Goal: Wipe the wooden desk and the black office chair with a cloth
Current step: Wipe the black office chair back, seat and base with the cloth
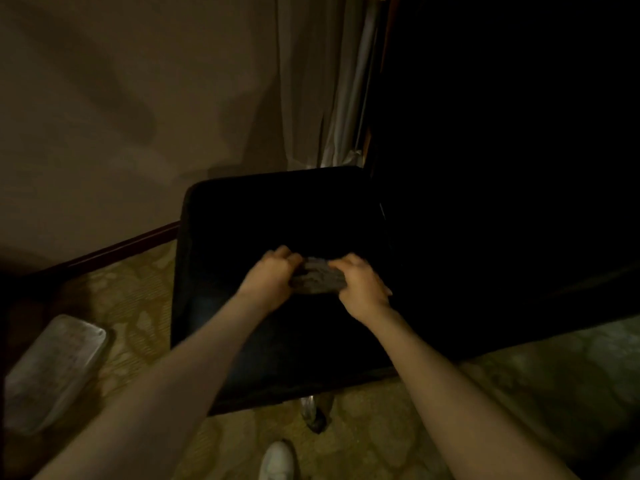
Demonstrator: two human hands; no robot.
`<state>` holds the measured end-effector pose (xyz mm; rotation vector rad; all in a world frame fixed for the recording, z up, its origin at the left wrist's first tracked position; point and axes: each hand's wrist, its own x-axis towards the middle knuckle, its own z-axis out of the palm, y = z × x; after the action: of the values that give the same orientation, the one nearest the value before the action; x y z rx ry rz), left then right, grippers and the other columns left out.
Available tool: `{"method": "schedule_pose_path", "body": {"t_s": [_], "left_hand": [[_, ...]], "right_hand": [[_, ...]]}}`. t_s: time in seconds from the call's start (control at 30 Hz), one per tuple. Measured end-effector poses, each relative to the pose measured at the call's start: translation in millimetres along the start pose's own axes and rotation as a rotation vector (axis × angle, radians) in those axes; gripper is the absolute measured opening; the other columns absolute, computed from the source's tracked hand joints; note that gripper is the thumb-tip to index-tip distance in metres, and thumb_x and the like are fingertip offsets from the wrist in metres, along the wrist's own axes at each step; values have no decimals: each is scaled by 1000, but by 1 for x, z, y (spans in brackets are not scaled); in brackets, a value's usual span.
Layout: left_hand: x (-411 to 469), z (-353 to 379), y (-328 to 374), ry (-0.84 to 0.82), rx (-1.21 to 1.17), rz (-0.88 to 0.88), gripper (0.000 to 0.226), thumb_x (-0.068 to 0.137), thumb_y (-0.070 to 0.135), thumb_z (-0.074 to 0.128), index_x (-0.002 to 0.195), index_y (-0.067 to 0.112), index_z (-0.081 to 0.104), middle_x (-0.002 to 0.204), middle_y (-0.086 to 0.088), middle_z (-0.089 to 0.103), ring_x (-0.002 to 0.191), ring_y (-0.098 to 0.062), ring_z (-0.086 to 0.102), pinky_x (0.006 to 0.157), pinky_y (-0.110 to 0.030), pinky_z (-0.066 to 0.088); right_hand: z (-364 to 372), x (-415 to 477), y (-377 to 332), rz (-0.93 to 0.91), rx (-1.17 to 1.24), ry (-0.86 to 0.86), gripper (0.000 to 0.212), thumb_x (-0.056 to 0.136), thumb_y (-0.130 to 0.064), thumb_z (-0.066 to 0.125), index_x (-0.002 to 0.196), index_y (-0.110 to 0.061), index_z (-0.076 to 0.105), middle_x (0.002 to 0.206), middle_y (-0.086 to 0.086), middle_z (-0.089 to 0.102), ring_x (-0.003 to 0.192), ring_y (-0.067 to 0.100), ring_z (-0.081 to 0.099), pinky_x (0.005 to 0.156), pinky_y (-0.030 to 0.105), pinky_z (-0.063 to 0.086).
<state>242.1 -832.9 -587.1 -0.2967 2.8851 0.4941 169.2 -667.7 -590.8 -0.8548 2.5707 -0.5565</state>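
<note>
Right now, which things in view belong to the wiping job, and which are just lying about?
In the job:
- cloth, gripped by the left hand and right hand
- black chair seat, under the cloth

Lying about:
- pale flat object, lower left
- curtain
- white shoe

The desk is too dark to make out.

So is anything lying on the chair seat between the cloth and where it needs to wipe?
Nothing visible. The left hand and right hand both grip the bunched cloth over the black office chair seat, which looks bare, though the picture is dark.
</note>
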Motion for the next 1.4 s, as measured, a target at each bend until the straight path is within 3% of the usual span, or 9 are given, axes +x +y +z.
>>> {"method": "schedule_pose_path", "body": {"t_s": [0.17, 0.4, 0.53, 0.77, 0.93, 1.03, 1.17, 1.3, 1.4], "left_hand": [[23, -34, -73, 122, -29, -105, 43, 83, 13, 64, 125, 12, 56, 119, -15, 52, 109, -38, 52, 91, -41, 44], [14, 13, -99, -3, -88, -187, 51, 83, 14, 67, 132, 15, 51, 128, -15, 50, 116, -39, 49, 94, -43, 42], [0, 31, -72, 49, -185, -210, 48, 82, 12, 69, 128, 13, 56, 125, -14, 54, 113, -37, 53, 92, -41, 43], [-18, 54, 29, -182, -102, -147, 54, 82, 32, 68, 132, 21, 50, 131, -5, 53, 118, -24, 52, 95, -28, 40], [-17, 57, 83, -389, 23, -34, 42, 86, 21, 63, 126, 19, 54, 128, -4, 55, 117, -23, 52, 96, -31, 43], [8, 44, 98, -217, 171, 89, 48, 90, 23, 56, 136, 24, 45, 141, -2, 41, 131, -22, 38, 107, -30, 34], [58, 9, 106, 77, 204, 20, 54, 93, 22, 48, 144, 30, 30, 143, -8, 30, 130, -30, 33, 106, -35, 30], [109, -9, 98, 84, -228, -160, 67, 92, 18, 52, 148, 23, 16, 140, -17, 35, 123, -39, 41, 99, -40, 38], [140, -5, 89, -9, -583, -147, 67, 92, 7, 50, 149, 12, 14, 145, -18, 36, 130, -35, 40, 105, -35, 38]], "right_hand": [[19, 70, -62, -89, -190, 72, 61, 88, 1, 51, 142, -22, 37, 137, 4, 39, 126, 27, 38, 103, 41, 37], [67, 71, -59, -118, -337, -83, 60, 88, -2, 50, 143, -21, 34, 142, 9, 35, 136, 29, 24, 111, 46, 21], [60, 57, -40, -120, -287, -118, 55, 89, -1, 48, 140, -20, 40, 138, 8, 39, 132, 28, 28, 106, 42, 30], [21, -26, 26, 33, -192, -255, 47, 91, -2, 47, 136, -18, 46, 135, 7, 40, 127, 27, 30, 107, 39, 32], [5, -84, 59, 119, -173, -363, 49, 91, -11, 53, 138, -20, 41, 137, 5, 39, 131, 27, 31, 103, 45, 39], [-6, -87, 59, 193, -140, -237, 47, 93, -19, 50, 138, -18, 36, 140, 5, 36, 131, 27, 34, 98, 42, 44], [-12, -57, 45, 336, -24, 25, 49, 95, -18, 47, 142, -17, 31, 146, 8, 28, 129, 30, 38, 96, 39, 44], [-16, -7, 27, 353, -57, 342, 36, 81, -3, 60, 117, -5, 62, 109, 20, 62, 96, 38, 63, 64, 36, 53], [-16, 30, 25, 457, -112, 239, 43, 98, -9, 33, 141, -10, 37, 138, 16, 42, 126, 32, 44, 80, 36, 48]]}}
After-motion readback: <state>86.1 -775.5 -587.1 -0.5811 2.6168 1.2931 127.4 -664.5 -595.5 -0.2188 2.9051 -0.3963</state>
